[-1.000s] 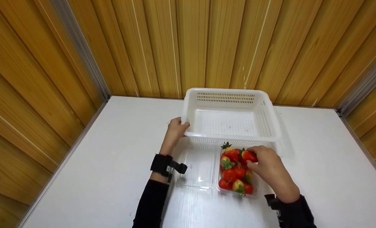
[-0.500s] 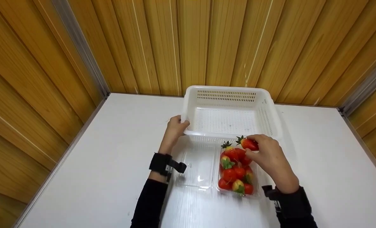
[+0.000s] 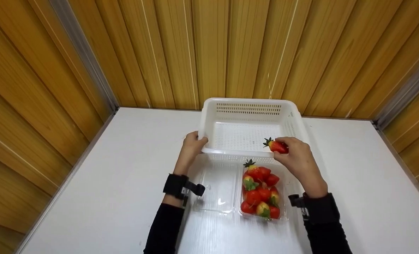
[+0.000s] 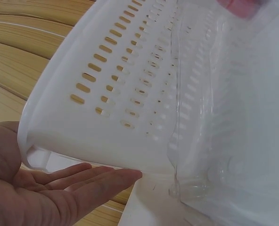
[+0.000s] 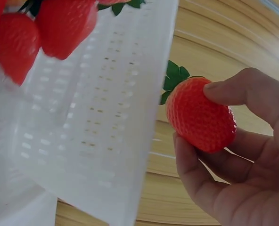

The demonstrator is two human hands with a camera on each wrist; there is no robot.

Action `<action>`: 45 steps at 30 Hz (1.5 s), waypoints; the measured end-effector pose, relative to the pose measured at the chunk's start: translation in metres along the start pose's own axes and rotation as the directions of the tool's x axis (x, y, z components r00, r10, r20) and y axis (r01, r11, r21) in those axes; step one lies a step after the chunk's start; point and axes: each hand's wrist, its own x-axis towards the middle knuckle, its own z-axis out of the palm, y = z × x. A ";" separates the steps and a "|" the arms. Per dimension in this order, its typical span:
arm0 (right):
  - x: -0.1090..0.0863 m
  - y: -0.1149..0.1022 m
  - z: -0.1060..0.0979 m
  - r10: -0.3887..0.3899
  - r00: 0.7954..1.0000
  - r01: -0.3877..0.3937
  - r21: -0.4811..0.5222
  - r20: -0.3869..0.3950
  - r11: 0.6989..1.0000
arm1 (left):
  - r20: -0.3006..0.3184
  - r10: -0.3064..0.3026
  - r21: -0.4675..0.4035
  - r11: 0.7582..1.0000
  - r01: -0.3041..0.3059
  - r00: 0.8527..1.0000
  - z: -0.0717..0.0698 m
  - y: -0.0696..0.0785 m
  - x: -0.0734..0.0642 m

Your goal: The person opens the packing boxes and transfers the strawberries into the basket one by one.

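Note:
My right hand [image 3: 299, 158] pinches a red strawberry [image 3: 278, 146] with a green leafy cap between thumb and fingers. It overlaps the near right rim of a white plastic basket [image 3: 243, 152] in the head view. At the basket's near left corner, my left hand [image 3: 191, 146] grips the rim, thumb above and fingers beneath, as the left wrist view shows with the fingers [image 4: 97, 186] along the outside. Several more strawberries [image 3: 253, 195] fill one half of a clear hinged container [image 3: 285, 211] in front of the basket. In the right wrist view the held strawberry [image 5: 201, 115] is seen close up, beside the basket wall [image 5: 97, 122].
The container's clear lid [image 3: 216, 194] lies opened flat to the left of the fruit. All of it stands on a white table [image 3: 142, 158]. Wood-patterned panels [image 3: 213, 53] rise behind the table and along both sides.
My right hand has lifted the strawberry out of the clear container and carried it away from me to the basket's near rim. My left hand stays on the basket corner.

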 end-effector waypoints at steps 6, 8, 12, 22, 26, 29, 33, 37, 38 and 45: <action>0.013 0.017 0.004 -0.017 1.000 0.017 -0.023 0.002 1.000 | -0.006 -0.010 0.005 1.000 0.010 1.000 -0.003 -0.002 0.000; 0.016 0.021 0.006 -0.028 1.000 0.028 -0.028 0.004 0.999 | -0.014 -0.006 0.014 1.000 0.006 1.000 -0.003 -0.002 0.000; 0.020 0.027 0.007 -0.031 1.000 0.031 -0.035 0.000 0.999 | -0.003 -0.003 0.019 1.000 0.003 1.000 -0.002 -0.001 0.001; 0.023 0.033 0.012 -0.007 0.999 0.008 -0.020 0.042 1.000 | -0.004 -0.017 0.014 1.000 0.017 1.000 0.001 0.002 0.002; 0.023 0.034 0.014 -0.013 0.999 0.013 -0.015 0.041 1.000 | -0.001 -0.017 0.006 1.000 0.017 1.000 0.001 0.002 0.002; 0.023 0.035 0.015 -0.017 0.999 0.017 -0.010 0.040 1.000 | -0.002 -0.014 0.010 1.000 0.014 1.000 0.000 0.001 0.002; 0.022 0.036 0.015 -0.011 0.999 0.011 -0.002 0.045 1.000 | -0.004 -0.011 0.012 1.000 0.011 1.000 0.000 -0.001 0.002; 0.021 0.035 0.014 -0.015 0.999 0.014 0.021 0.048 1.000 | -0.006 -0.001 0.021 1.000 0.001 1.000 0.000 -0.001 0.002; 0.020 0.035 0.014 -0.020 0.999 0.019 0.027 0.045 0.999 | -0.006 0.003 0.030 1.000 -0.003 1.000 -0.001 -0.001 0.002; 0.017 0.031 0.011 -0.053 0.999 0.053 0.030 0.001 0.998 | 0.005 -0.003 -0.004 1.000 0.003 1.000 -0.001 0.000 0.002</action>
